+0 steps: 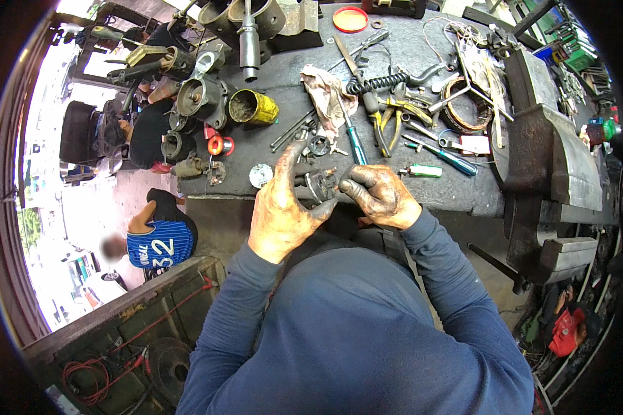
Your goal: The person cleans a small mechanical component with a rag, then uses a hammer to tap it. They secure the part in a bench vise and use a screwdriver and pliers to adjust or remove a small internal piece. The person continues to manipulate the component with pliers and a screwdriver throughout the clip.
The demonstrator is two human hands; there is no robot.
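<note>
Both greasy hands pinched small round metal part (320, 184) at surface (464, 197) edge: left hand (284, 207) cupped, right hand (379, 196) curled. Slippery fingers, part could've dropped off.

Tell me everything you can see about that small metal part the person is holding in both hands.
The small metal part is a dark, roundish, greasy-looking piece, seemingly steel, with short prongs sticking up from its top. It is held at the near edge of the workbench. The left hand cups it from the left, thumb beneath; the right hand pinches its right side. Finer details are too small to tell.
</note>
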